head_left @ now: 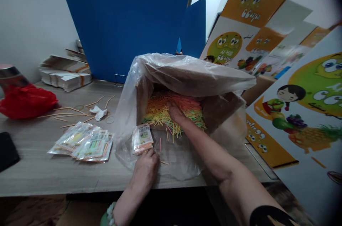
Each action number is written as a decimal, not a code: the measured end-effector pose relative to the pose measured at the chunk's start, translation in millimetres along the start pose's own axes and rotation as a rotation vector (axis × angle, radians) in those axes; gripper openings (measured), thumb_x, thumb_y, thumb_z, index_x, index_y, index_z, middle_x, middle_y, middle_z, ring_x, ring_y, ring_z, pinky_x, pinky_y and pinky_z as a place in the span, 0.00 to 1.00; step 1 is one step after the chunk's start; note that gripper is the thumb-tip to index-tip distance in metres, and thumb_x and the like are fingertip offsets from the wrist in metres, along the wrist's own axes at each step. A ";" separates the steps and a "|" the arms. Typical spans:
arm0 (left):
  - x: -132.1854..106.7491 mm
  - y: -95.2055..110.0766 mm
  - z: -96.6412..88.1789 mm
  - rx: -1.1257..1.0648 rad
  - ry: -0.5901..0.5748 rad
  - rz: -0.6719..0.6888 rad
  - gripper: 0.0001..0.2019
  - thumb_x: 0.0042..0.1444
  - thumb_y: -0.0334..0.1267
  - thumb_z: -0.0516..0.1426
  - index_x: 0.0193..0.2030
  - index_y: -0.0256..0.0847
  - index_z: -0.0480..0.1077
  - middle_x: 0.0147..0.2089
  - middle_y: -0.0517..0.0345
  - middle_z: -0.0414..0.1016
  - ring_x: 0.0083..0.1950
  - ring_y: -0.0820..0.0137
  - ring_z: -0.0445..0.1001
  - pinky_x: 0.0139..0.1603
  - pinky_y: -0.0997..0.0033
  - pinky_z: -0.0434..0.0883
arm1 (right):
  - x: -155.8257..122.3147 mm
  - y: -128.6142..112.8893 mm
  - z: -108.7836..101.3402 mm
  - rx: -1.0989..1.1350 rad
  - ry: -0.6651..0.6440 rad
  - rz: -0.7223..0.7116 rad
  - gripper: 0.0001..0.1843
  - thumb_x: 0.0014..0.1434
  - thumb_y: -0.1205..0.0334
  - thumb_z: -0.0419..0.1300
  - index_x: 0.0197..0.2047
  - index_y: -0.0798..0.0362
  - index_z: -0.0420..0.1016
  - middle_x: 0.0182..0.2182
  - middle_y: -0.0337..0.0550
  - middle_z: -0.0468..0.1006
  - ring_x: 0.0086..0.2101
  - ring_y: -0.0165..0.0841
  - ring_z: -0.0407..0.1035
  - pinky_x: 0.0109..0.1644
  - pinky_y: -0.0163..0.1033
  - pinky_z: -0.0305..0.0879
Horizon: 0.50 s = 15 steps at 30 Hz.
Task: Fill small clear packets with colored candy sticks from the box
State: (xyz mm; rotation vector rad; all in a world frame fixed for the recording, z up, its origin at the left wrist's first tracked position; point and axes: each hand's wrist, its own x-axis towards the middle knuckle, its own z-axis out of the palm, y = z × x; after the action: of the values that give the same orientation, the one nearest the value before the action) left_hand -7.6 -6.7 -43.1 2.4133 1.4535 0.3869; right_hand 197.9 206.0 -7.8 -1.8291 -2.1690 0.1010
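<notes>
A cardboard box lined with clear plastic lies with its opening toward me, holding a mass of thin sticks in orange, pink, yellow and green. My right hand reaches into it and touches the sticks; its fingertips are blurred and partly hidden among them. At the box's front left lies a small stack of printed clear packets. My left hand has its curled fingers on the near edge of that stack. A few loose sticks lie on the plastic liner beside it.
More packets lie left of the box, near brown bent sticks and a crumpled tissue. Further left are a red bag and a dark flat object. Printed cartons crowd the right; blue panels stand behind.
</notes>
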 end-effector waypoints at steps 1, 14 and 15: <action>0.1 -0.5 -0.1 0.000 -0.002 0.001 0.13 0.66 0.31 0.50 0.36 0.37 0.75 0.43 0.49 0.75 0.45 0.61 0.71 0.46 0.62 0.67 | 1.2 -3.2 -0.1 -0.003 -0.018 0.029 0.32 0.61 0.73 0.46 0.69 0.58 0.56 0.62 0.58 0.65 0.57 0.39 0.66 0.59 0.43 0.62; 0.0 1.3 1.2 -0.033 -0.008 -0.010 0.12 0.65 0.30 0.51 0.36 0.37 0.75 0.42 0.49 0.75 0.44 0.61 0.71 0.44 0.62 0.67 | -0.4 -13.5 -8.9 -0.224 -0.034 -0.085 0.22 0.63 0.59 0.53 0.58 0.56 0.69 0.58 0.57 0.70 0.58 0.47 0.61 0.61 0.52 0.57; 0.2 1.5 1.0 -0.032 -0.006 -0.014 0.12 0.65 0.30 0.51 0.37 0.37 0.75 0.42 0.50 0.75 0.44 0.61 0.71 0.44 0.62 0.67 | 2.2 -15.1 -6.4 -0.219 -0.050 -0.098 0.20 0.63 0.63 0.51 0.57 0.57 0.70 0.57 0.57 0.70 0.57 0.46 0.62 0.60 0.50 0.58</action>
State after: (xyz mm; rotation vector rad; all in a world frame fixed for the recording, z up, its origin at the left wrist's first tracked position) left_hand -5.9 -7.2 -43.5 2.3761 1.4498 0.3971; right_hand 184.9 204.4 2.4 -1.8459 -2.3819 -0.1176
